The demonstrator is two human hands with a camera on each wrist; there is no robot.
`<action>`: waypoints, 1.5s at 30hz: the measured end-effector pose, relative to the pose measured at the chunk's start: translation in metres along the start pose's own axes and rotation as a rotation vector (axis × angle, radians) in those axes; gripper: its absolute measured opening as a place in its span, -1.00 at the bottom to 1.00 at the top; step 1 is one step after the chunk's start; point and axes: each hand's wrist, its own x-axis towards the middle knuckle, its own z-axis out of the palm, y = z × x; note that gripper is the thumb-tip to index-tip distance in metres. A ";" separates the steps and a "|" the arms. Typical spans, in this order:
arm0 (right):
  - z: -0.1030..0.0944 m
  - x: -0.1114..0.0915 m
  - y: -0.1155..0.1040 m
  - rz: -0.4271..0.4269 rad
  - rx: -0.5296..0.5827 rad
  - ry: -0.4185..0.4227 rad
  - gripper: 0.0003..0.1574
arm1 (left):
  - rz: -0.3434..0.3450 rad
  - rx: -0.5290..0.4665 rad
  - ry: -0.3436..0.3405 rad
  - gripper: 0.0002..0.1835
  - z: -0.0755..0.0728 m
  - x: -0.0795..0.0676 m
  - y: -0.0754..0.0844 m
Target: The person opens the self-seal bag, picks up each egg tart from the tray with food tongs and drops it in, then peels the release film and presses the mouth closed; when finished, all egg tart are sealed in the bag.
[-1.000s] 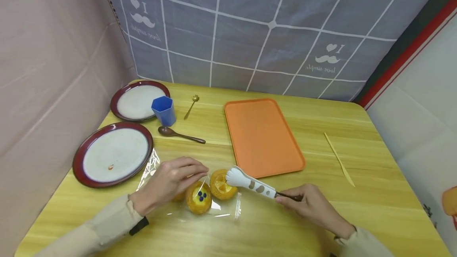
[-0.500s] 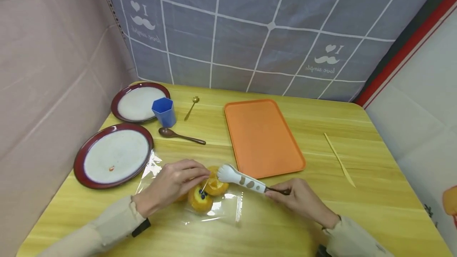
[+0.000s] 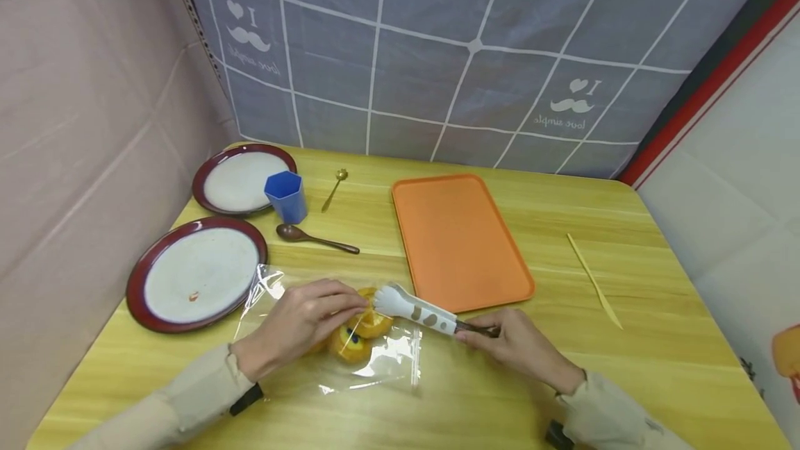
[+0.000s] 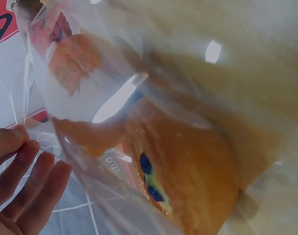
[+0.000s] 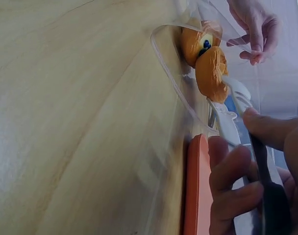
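Note:
My left hand (image 3: 306, 321) pinches the upper film of a clear zip bag (image 3: 400, 367), lifting it, as the left wrist view also shows. Inside the bag sit a tart with blueberries (image 3: 348, 347) and one with orange slices (image 3: 377, 326); another lies mostly hidden under the hand. My right hand (image 3: 515, 346) grips the dark handles of white paw-tipped tongs (image 3: 425, 312). In the right wrist view the tong tips (image 5: 237, 88) reach through the bag mouth, one on either side of the orange-slice tart (image 5: 211, 76).
An orange tray (image 3: 462, 242) lies just behind the tongs. To the left stand two red-rimmed plates (image 3: 140, 283) and a blue cup (image 3: 287, 200). A brown wooden spoon (image 3: 312, 236) and small gold spoon (image 3: 335, 189) lie nearby. A thin yellow stick (image 3: 594, 280) is at right.
My right hand has moved left, pushing the tong tips farther into the bag over the orange-slice tart, which has shifted left. My left hand keeps hold of the film, almost still.

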 end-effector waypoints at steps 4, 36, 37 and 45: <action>0.000 0.001 0.002 -0.019 -0.019 -0.010 -0.60 | 0.002 0.017 0.000 -0.80 -0.001 0.000 -0.001; -0.049 -0.057 0.019 0.209 -0.067 0.248 -0.42 | -0.032 0.037 -0.012 -0.84 -0.003 0.002 -0.005; -0.052 -0.060 0.020 0.219 -0.070 0.260 -0.40 | -0.034 0.036 -0.013 -0.84 -0.003 0.002 -0.005; -0.073 -0.075 0.038 0.308 -0.140 0.373 -0.24 | -0.023 0.044 -0.004 -0.83 -0.003 0.002 -0.007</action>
